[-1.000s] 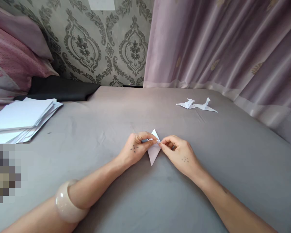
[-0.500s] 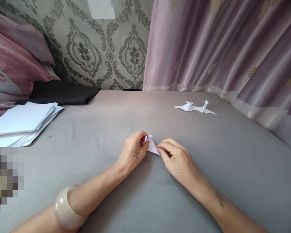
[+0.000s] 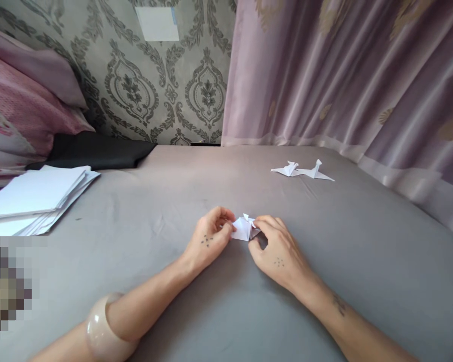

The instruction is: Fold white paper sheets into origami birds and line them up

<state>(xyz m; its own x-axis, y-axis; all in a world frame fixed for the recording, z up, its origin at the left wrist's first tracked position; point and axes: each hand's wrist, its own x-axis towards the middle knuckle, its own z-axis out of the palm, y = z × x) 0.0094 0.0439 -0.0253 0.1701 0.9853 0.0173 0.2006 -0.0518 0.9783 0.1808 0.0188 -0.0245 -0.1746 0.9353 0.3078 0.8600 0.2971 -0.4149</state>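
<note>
- Grey cloth spreads below.
- Paper stack, far left.
- My left hand pinches the folded paper; my right hand touches it, grip unclear.
- Paper birds beyond, rightward.
- Folded paper's between both hands, fingers hiding its ends.

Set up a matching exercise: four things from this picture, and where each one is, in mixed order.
1. folded paper
2. bangle
3. paper stack
4. paper birds

A. near the curtain
B. around the left forearm
C. between the left hand and right hand
D. near the picture's left edge

Pairs: 1-C, 2-B, 3-D, 4-A
</note>
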